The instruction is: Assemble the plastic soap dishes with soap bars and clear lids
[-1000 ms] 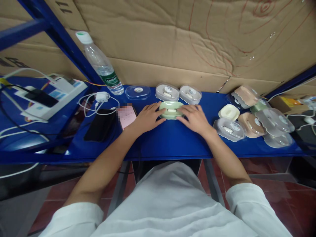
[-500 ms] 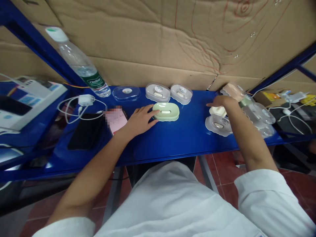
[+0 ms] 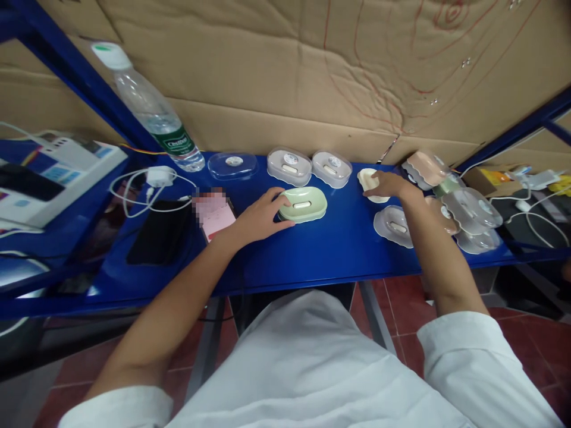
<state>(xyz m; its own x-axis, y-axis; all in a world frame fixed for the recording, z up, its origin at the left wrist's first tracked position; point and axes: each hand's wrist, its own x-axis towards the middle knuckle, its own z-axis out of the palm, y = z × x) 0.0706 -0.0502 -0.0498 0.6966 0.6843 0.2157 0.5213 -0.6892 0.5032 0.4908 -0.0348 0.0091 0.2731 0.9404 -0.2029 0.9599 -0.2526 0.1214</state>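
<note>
My left hand [image 3: 265,215] has its thumb and fingers closed on the left end of a green oval dish [image 3: 307,204], which rests on the blue table [image 3: 285,261]. At the right, my right hand [image 3: 384,185] grips a cream dish [image 3: 368,178] by its right side, with the fingers over its rim. Below my right hand lies a grey dish with a clear cover [image 3: 392,224]. Two more covered grey dishes [image 3: 289,166] [image 3: 331,169] stand behind the green one, beside a loose clear cover [image 3: 232,166].
A water bottle [image 3: 172,139] leans at the back left. Nearer are a pink-screened phone [image 3: 216,215], a black phone [image 3: 156,235] and a white charger [image 3: 159,176] with cable. Stacked dishes and covers [image 3: 470,211] crowd the right end, before a cardboard wall [image 3: 250,71].
My right hand has moved left with the cream dish, away from the stacked dishes. My left hand stays at the green dish. The whole view has shifted slightly.
</note>
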